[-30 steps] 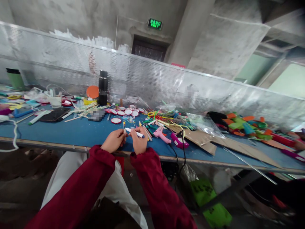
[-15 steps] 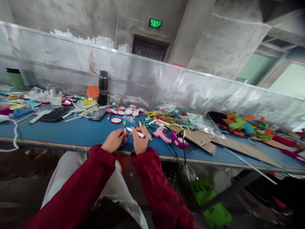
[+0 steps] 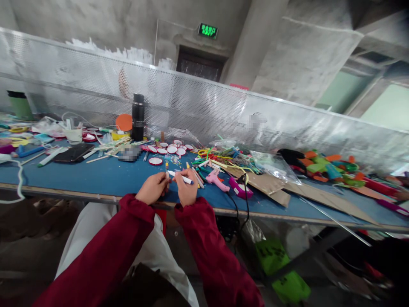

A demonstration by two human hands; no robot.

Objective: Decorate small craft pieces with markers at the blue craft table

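My left hand (image 3: 154, 189) is closed in a pinch on a small thin stick (image 3: 166, 167) with a yellow upper end, held upright above the blue tabletop. In my right hand (image 3: 187, 189) is a white marker (image 3: 182, 178) with a dark blue end. Its tip points left and meets, or nearly meets, the stick; I cannot tell if they touch. Just beyond the hands lie a red-rimmed white disc (image 3: 155, 161) and tiny scattered bits. To the right of my right hand rests a pink glue gun (image 3: 217, 181).
A black bottle (image 3: 138, 117) stands behind, near wooden sticks (image 3: 111, 149) and a black phone (image 3: 74, 153). Pipe cleaners (image 3: 234, 158) lie in a tangle to the right, before cardboard strips (image 3: 326, 200). A perforated metal screen (image 3: 198, 102) borders the table's back.
The marker has shifted slightly left, bringing its tip closer to the stick. My left hand has stayed almost in place.
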